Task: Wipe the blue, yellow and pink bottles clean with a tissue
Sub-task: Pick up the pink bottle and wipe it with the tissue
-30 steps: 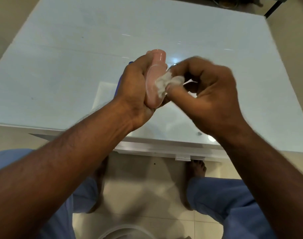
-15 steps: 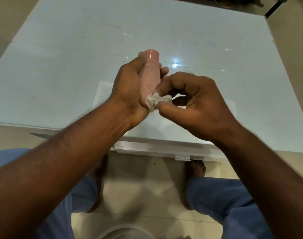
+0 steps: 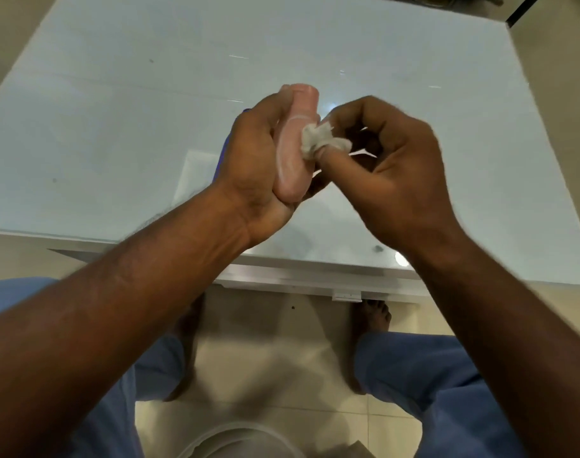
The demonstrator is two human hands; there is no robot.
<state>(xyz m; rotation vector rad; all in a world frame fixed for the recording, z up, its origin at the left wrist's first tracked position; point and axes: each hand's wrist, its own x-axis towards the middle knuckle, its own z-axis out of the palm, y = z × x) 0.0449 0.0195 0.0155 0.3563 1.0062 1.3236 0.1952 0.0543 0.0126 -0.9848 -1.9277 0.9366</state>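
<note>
Gripping tight, the left hand [image 3: 255, 160] curls round the pink bottle [image 3: 293, 150] and holds it up above the near edge of the white table [image 3: 116, 127]. Beside it, the right hand [image 3: 391, 166] pinches a crumpled tissue [image 3: 318, 140] against the bottle's side. Rub slowly and turn the bottle. Farther back, the table has lots of open room.

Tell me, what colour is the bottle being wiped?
Pink; the bottle shows best in the head view.
</note>
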